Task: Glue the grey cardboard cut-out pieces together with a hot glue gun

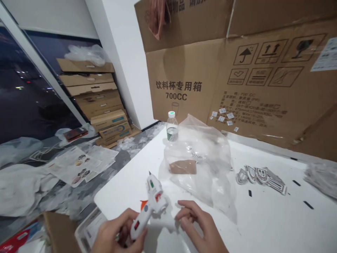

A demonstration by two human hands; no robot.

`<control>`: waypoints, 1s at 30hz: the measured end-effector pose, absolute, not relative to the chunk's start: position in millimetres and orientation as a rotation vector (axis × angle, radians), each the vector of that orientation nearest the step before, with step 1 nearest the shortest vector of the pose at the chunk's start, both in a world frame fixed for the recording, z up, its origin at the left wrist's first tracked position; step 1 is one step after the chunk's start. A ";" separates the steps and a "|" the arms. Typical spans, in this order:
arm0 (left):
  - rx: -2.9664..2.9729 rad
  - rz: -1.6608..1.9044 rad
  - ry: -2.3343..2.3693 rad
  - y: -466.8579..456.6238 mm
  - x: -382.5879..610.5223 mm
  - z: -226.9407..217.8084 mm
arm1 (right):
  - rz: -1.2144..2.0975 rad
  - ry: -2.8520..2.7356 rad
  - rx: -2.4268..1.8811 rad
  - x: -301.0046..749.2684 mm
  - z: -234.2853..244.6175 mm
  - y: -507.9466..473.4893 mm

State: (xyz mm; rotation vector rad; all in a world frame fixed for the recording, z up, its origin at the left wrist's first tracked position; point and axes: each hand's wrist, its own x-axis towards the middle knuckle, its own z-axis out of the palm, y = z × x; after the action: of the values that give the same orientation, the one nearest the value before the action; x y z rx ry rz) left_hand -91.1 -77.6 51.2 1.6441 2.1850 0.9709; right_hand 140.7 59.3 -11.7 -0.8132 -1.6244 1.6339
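Note:
My left hand (119,230) is wrapped around the handle of a white glue gun (143,216), its dark nozzle pointing away from me and an orange trigger (143,204) showing at the side. To the right of the gun is my right hand (198,225), with fingers bent and apart and nothing visible held in them. A pale, blurred shape lies by its fingertips; I cannot tell what it is. Just beyond both hands a clear plastic bag (210,182) lies on the white table (131,175), with a brown piece (183,167) in or under it.
A bottle with a white cap (172,128) stands at the table's far edge. On the right lie grey-and-white cut pieces (260,174) and small black strips (308,205). A large cardboard box (189,70) rises behind. Stacked cartons (113,119) and papers (75,163) are at left.

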 end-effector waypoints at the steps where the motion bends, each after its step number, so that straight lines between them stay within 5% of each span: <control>1: 1.702 0.984 2.272 -83.0 -101.2 55.0 | 1.639 -1.544 -0.834 139.4 -10.7 58.7; 9: 1.782 0.731 2.571 -72.7 -160.6 59.8 | 1.651 -1.284 -0.971 141.5 -4.9 61.9; 19: 1.783 0.525 2.511 -41.2 -179.4 45.7 | 1.512 -1.178 -0.858 159.5 67.3 97.2; 30: 1.752 0.560 2.610 -42.4 -175.0 53.9 | 1.762 -0.858 -0.690 140.4 125.6 162.3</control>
State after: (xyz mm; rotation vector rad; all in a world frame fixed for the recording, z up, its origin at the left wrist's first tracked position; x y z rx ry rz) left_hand -175.0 -42.4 53.9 1.7524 2.6099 0.5604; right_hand 140.4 162.3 125.6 -0.6897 -0.8582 1.7620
